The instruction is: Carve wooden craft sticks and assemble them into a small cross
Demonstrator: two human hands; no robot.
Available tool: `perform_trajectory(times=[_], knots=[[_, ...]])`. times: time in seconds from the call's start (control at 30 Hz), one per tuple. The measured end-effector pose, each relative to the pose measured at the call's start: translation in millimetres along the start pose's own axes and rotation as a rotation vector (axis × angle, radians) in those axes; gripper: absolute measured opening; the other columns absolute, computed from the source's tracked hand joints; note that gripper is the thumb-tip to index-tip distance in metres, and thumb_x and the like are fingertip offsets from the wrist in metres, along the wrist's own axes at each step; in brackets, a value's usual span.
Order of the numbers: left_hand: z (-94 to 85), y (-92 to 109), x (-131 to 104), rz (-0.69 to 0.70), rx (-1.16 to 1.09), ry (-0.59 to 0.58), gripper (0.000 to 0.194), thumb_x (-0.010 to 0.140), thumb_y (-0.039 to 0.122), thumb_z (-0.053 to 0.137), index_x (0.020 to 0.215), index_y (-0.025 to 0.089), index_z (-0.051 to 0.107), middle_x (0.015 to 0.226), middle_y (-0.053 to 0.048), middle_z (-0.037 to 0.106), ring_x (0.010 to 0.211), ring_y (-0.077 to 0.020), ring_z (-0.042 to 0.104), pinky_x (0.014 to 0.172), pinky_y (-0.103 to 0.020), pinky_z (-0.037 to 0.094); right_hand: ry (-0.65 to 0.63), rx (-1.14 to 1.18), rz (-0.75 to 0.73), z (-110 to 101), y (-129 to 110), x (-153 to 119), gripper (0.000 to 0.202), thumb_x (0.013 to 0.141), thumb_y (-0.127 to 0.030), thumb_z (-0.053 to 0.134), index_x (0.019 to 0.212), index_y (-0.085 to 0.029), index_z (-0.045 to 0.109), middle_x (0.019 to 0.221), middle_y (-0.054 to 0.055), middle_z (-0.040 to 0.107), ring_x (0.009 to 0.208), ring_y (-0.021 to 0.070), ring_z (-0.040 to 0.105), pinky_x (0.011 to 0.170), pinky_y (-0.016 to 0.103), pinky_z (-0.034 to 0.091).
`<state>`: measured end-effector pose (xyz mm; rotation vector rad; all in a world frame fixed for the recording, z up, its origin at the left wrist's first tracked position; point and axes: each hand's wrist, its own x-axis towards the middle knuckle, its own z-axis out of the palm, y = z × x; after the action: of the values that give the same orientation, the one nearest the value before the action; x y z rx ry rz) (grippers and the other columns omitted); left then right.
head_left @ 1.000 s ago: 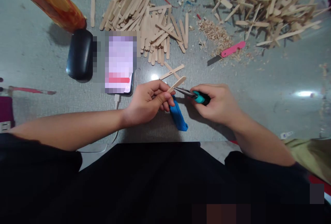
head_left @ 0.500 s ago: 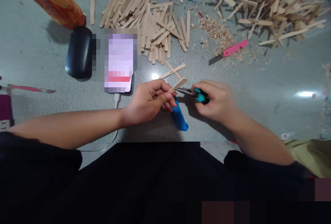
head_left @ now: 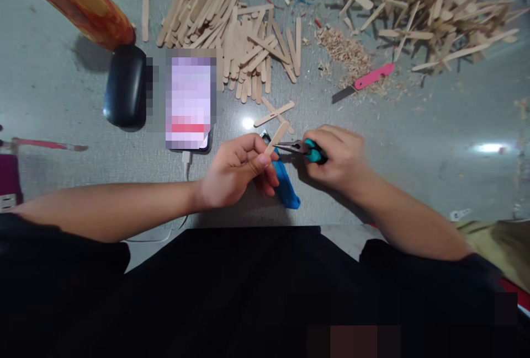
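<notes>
Between its thumb and fingers, my left hand [head_left: 244, 167] pinches a wooden stick [head_left: 276, 137] that slants up to the right. My right hand [head_left: 337, 156] is closed around teal-and-black pliers [head_left: 312, 150], whose narrow tips touch or nearly touch the stick's edge. Just beyond the held stick, two crossed sticks [head_left: 278, 113] lie on the grey table [head_left: 414, 143]. A blue-handled tool [head_left: 286, 181] rests under and beside my left fingertips, its metal end partly hidden by the stick and hand.
A pile of loose sticks [head_left: 248, 43] lies behind the hands, with joined sticks [head_left: 406, 5] heaped at the back right. Wood shavings [head_left: 345, 52] surround a pink knife [head_left: 372, 77]. On the left are a phone [head_left: 190, 99], a black case [head_left: 125, 86] and an orange cylinder [head_left: 95, 10].
The held stick has turned steeper and shifted slightly left, along with my left hand. The pliers and my right hand have moved a little left too. More of the blue tool's metal end shows.
</notes>
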<state>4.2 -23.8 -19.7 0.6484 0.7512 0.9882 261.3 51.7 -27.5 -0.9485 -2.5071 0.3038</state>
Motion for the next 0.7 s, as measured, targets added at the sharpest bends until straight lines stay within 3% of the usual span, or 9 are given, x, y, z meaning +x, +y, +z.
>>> perform_trajectory(times=[0.53, 0.7], knots=[[0.1, -10.1, -0.5, 0.010, -0.085, -0.095, 0.037, 0.107, 0.047, 0.079, 0.102, 0.019, 0.055, 0.091, -0.004, 0.089, 0.078, -0.0188, 0.088, 0.065, -0.021, 0.071, 0.018, -0.001, 0.045, 6.3, -12.9, -1.2, 0.023, 0.075, -0.017, 0.062, 0.096, -0.027, 0.061, 0.084, 0.005, 0.073, 0.074, 0.0253, 0.068, 0.069, 0.038, 0.051], [-2.5, -12.9, 0.4, 0.059, -0.107, -0.164, 0.032, 0.109, 0.043, 0.076, 0.105, 0.019, 0.055, 0.098, -0.005, 0.090, 0.088, -0.0195, 0.090, 0.073, -0.023, 0.073, 0.012, 0.021, 0.034, 3.2, -18.3, -0.9, 0.031, 0.072, -0.016, 0.060, 0.100, -0.026, 0.063, 0.086, 0.005, 0.075, 0.073, 0.0257, 0.069, 0.068, 0.038, 0.051]])
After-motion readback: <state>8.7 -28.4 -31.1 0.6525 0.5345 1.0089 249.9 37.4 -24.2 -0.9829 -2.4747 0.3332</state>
